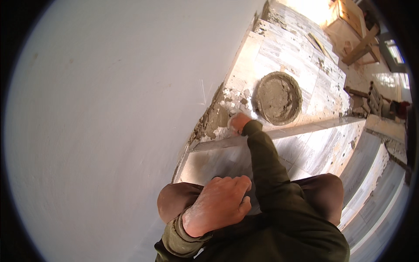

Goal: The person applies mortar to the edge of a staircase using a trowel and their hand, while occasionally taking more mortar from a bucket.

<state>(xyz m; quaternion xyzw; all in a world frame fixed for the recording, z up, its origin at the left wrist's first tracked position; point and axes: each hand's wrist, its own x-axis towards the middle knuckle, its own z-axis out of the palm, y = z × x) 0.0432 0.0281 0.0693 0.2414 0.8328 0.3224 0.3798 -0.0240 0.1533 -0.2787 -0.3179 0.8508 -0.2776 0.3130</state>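
My right hand (pixel 239 123) reaches to the corner of a tiled stair step (pixel 301 94), beside the wall. Its fingers are bent down and closed; a pale edge shows at them, but what they hold is hidden. Wet grey mortar (pixel 217 117) lies under and beside these fingers, along the foot of the wall. Just to the right of that hand stands a round tub of mortar (pixel 279 98), its rim caked. My left hand (pixel 220 203), dusty white, hangs over my left knee with its fingers curled in, and no object shows in it.
A smooth white wall (pixel 109 109) fills the left side. Crumbs of mortar are scattered on the step, which ends in a front edge (pixel 283 131). Higher steps rise beyond, with a thin strip (pixel 321 45) on one. Lower steps (pixel 371 192) and wooden pieces (pixel 360 46) are at right.
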